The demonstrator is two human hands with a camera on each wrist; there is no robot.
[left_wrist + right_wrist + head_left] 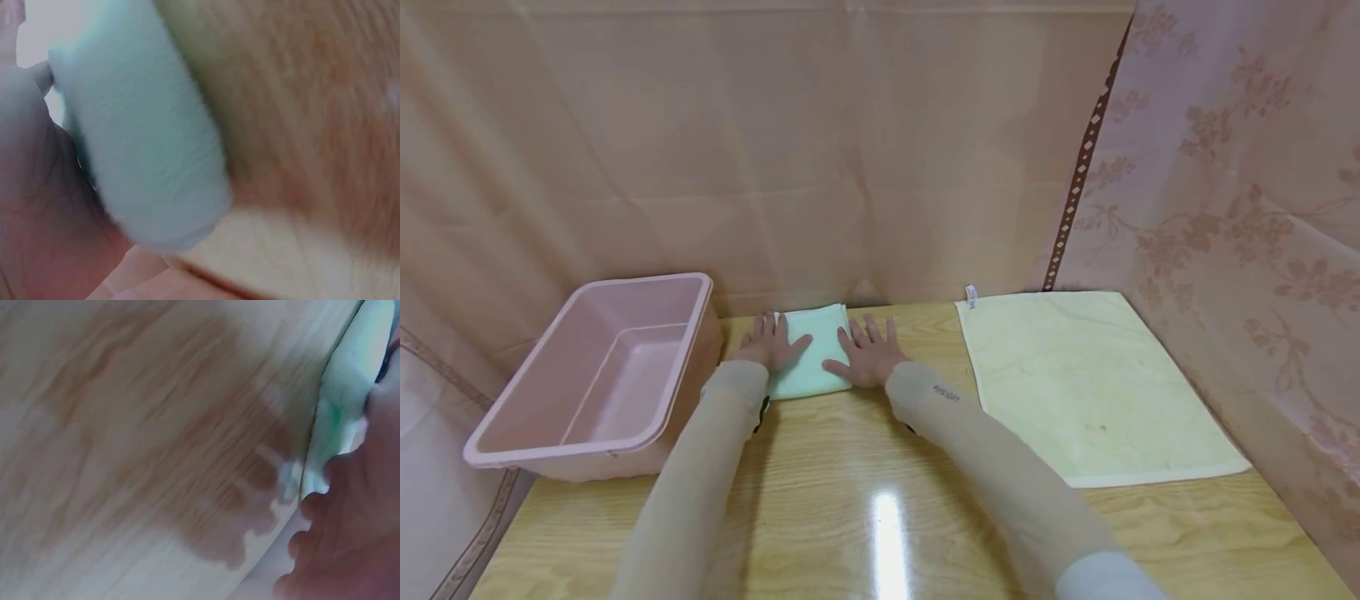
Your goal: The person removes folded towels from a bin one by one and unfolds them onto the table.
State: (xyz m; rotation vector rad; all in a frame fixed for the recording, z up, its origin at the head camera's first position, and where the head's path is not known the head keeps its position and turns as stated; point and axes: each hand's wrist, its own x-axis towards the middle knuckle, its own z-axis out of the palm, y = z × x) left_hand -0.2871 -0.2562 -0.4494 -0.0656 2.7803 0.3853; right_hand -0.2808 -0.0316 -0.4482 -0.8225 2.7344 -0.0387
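A mint-green towel [811, 360], folded into a small square, lies on the table at the foot of the back curtain. My left hand [769, 343] rests at its left edge with fingers spread and the thumb over the cloth. At the right edge is my right hand [868, 357], fingers straight and spread, thumb pointing in across the towel. In the left wrist view the towel's thick rounded fold [150, 144] stands beside the palm. The right wrist view has the towel's edge [340, 394] close to the fingers of that hand.
To the left stands a pink plastic basin [602, 465]. On the right a pale yellow towel [1090, 392] is spread flat, its small label [972, 296] at the back corner. Curtains [925, 150] enclose the wooden table [820, 508] at the back and sides.
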